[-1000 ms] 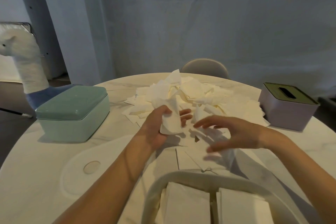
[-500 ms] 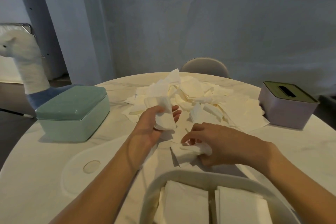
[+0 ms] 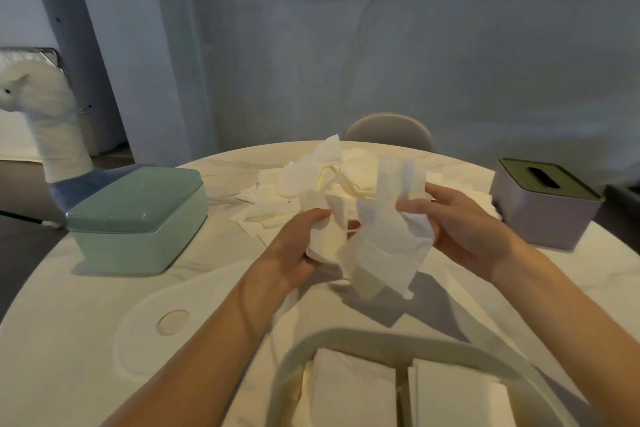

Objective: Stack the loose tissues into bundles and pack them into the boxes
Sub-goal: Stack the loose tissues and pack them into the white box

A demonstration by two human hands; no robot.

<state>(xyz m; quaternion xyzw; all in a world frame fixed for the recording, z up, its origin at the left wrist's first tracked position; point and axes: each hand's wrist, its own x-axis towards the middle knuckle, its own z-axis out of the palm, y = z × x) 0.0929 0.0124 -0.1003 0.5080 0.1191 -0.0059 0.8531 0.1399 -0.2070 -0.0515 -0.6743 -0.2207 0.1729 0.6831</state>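
White, crumpled tissues hang bunched between both hands, left fingers and right fingers curled round them.

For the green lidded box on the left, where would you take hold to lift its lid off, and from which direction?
Probably grip the lid of the green box by its two long edges, coming straight down from above. The lid sits flat and closed, domed with rounded corners and no knob or handle showing, and its rim slightly overhangs the base, giving fingers a lip to catch.

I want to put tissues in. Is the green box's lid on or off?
On. The lid sits flat on the green box, edges meeting all round, with no gap showing.
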